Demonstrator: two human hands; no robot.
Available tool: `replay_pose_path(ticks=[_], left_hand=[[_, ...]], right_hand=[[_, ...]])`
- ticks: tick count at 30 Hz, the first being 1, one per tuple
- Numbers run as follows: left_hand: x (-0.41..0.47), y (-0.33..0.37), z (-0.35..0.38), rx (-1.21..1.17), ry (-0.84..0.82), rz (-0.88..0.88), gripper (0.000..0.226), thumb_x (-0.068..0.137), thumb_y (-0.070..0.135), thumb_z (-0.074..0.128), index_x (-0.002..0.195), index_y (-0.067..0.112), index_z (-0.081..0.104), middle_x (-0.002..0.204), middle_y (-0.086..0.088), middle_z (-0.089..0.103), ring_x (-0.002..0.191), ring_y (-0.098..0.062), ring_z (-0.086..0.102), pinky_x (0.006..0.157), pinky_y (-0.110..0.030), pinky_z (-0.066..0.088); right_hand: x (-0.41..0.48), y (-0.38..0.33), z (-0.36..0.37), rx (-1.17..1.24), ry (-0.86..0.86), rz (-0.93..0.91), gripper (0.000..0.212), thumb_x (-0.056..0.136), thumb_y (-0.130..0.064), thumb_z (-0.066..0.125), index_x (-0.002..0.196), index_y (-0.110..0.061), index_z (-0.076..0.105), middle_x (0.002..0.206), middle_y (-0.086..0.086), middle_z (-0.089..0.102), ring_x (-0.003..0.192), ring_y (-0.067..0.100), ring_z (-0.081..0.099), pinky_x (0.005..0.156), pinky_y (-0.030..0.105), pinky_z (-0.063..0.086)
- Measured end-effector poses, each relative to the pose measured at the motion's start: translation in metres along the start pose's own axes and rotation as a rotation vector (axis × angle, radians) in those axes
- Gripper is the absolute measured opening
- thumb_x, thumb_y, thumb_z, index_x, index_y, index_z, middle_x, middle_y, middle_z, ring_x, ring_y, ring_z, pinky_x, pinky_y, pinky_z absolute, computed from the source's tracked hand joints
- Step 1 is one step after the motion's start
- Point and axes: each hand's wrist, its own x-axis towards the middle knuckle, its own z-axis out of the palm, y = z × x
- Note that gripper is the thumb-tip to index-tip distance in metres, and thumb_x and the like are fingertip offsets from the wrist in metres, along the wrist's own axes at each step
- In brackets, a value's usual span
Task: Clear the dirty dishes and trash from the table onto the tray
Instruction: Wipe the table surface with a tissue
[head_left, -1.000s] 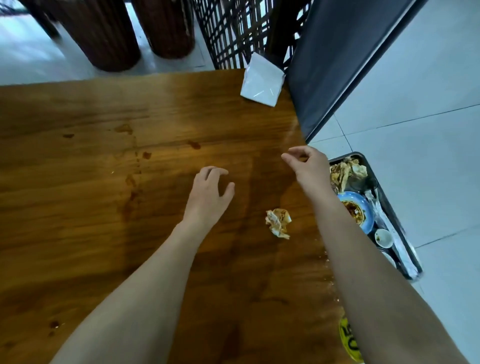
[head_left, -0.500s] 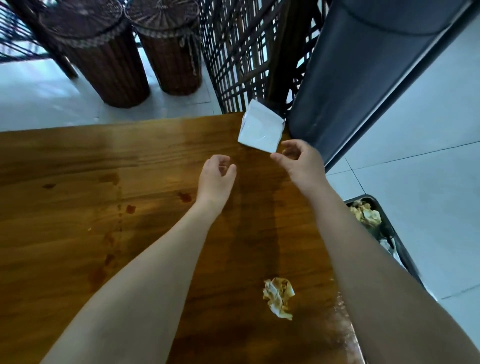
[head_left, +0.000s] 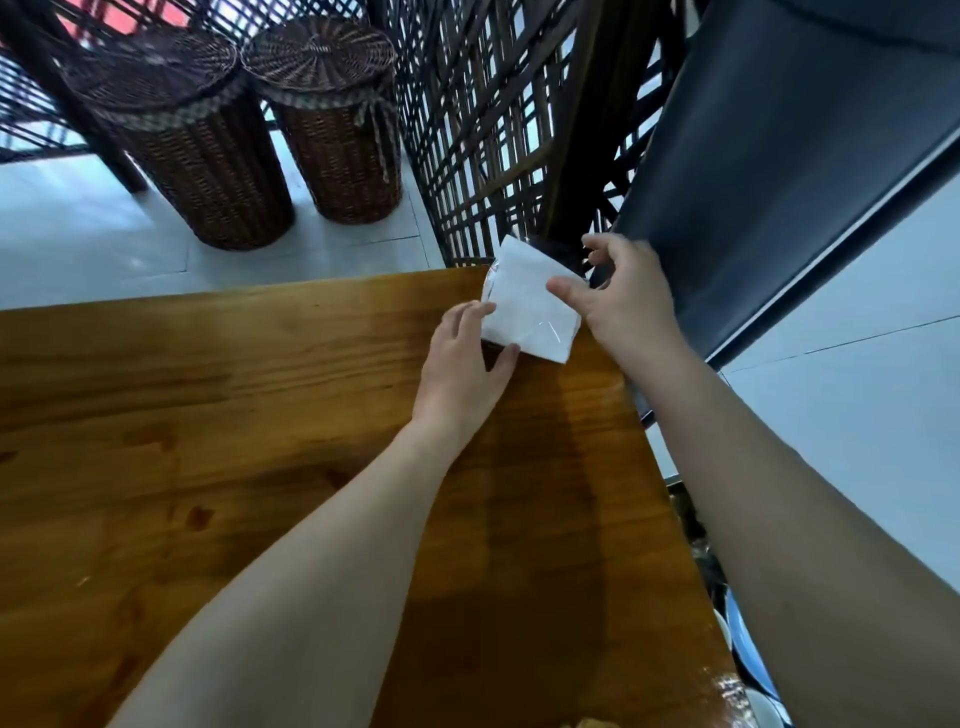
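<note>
A white packet (head_left: 524, 312) sits at the far right corner of the tabletop (head_left: 208, 415). The left hand (head_left: 462, 374) holds its near left edge, with the fingers on top and the thumb below. The right hand (head_left: 623, 301) has its thumb on the packet and its fingers curled behind — I cannot tell if it grips.

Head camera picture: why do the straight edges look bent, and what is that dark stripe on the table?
Head view: the wide-angle lens bows the table edge and the lattice screen; the dark stripe looks like a shadow, probably cast by the person; glare shines at the table's near right corner.
</note>
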Motion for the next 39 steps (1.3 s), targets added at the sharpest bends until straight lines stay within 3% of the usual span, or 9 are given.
replay_pose_path(ticks=[5,9,13,18,21,25,28,30,39], left_hand=[[0.003,-0.007,0.006,0.104,0.000,0.020,0.056,0.093,0.040,0.057,0.143,0.024,0.038,0.152,0.005,0.032,0.140,-0.015,0.030,0.114,-0.037,0.032],[0.004,-0.009,0.008,0.149,-0.008,0.031,0.054,0.094,0.042,0.054,0.144,0.025,0.039,0.153,0.005,0.031,0.141,-0.016,0.027,0.116,-0.038,0.029],[0.003,-0.010,0.009,0.181,-0.008,0.042,0.052,0.095,0.043,0.052,0.142,0.025,0.041,0.153,0.005,0.031,0.142,-0.017,0.026,0.116,-0.039,0.029],[0.002,-0.011,0.009,0.209,0.006,0.062,0.047,0.096,0.040,0.052,0.139,0.023,0.046,0.152,0.003,0.033,0.141,-0.019,0.029,0.115,-0.037,0.031],[0.001,-0.011,0.009,0.214,0.000,0.067,0.047,0.096,0.039,0.052,0.139,0.022,0.046,0.152,0.002,0.034,0.141,-0.018,0.028,0.116,-0.036,0.029],[0.001,-0.011,0.008,0.199,-0.010,0.057,0.049,0.097,0.040,0.051,0.142,0.022,0.045,0.153,0.004,0.032,0.142,-0.018,0.027,0.116,-0.037,0.029],[0.001,-0.010,0.007,0.197,-0.016,0.049,0.051,0.097,0.041,0.050,0.143,0.022,0.043,0.153,0.004,0.031,0.143,-0.018,0.025,0.117,-0.037,0.028],[0.000,-0.009,0.007,0.210,-0.021,0.052,0.051,0.097,0.040,0.050,0.144,0.022,0.042,0.154,0.002,0.031,0.143,-0.018,0.025,0.118,-0.037,0.026],[0.000,-0.007,0.007,0.223,-0.018,0.046,0.049,0.097,0.041,0.049,0.142,0.024,0.044,0.154,0.003,0.031,0.143,-0.018,0.025,0.117,-0.037,0.027]], right_hand=[[0.014,0.005,0.012,0.004,-0.074,0.039,0.055,0.092,-0.035,0.062,0.140,-0.015,0.045,0.132,0.002,0.052,0.117,0.015,0.049,0.085,0.021,0.037],[0.025,0.008,0.015,-0.018,-0.084,0.067,0.053,0.094,-0.031,0.059,0.141,-0.011,0.044,0.123,0.003,0.057,0.111,0.016,0.054,0.085,0.023,0.040],[0.028,0.006,0.020,-0.092,-0.085,0.043,0.036,0.093,-0.023,0.061,0.125,-0.006,0.061,0.118,0.009,0.064,0.106,0.021,0.060,0.090,0.030,0.049],[0.024,0.003,0.017,-0.044,-0.018,-0.006,0.023,0.093,-0.022,0.062,0.112,-0.012,0.069,0.095,-0.008,0.061,0.074,0.000,0.051,0.061,0.003,0.036],[0.019,0.000,0.014,-0.014,0.001,-0.033,0.021,0.093,-0.022,0.062,0.109,-0.011,0.071,0.088,-0.010,0.058,0.069,-0.005,0.048,0.058,-0.003,0.034],[0.018,-0.009,0.009,0.004,0.045,-0.070,0.021,0.093,-0.022,0.061,0.108,-0.011,0.071,0.084,-0.016,0.054,0.069,-0.006,0.049,0.062,-0.003,0.037],[0.019,-0.016,0.006,0.039,0.075,-0.095,0.020,0.093,-0.024,0.061,0.106,-0.011,0.071,0.097,-0.005,0.066,0.083,0.002,0.056,0.073,0.009,0.045],[0.019,-0.019,0.004,0.060,0.089,-0.104,0.020,0.094,-0.025,0.060,0.106,-0.013,0.070,0.096,-0.006,0.064,0.085,0.003,0.058,0.077,0.018,0.050],[0.022,-0.031,-0.004,0.187,0.244,-0.173,0.015,0.092,-0.024,0.063,0.100,-0.012,0.070,0.089,-0.009,0.064,0.081,0.000,0.061,0.071,0.013,0.051]])
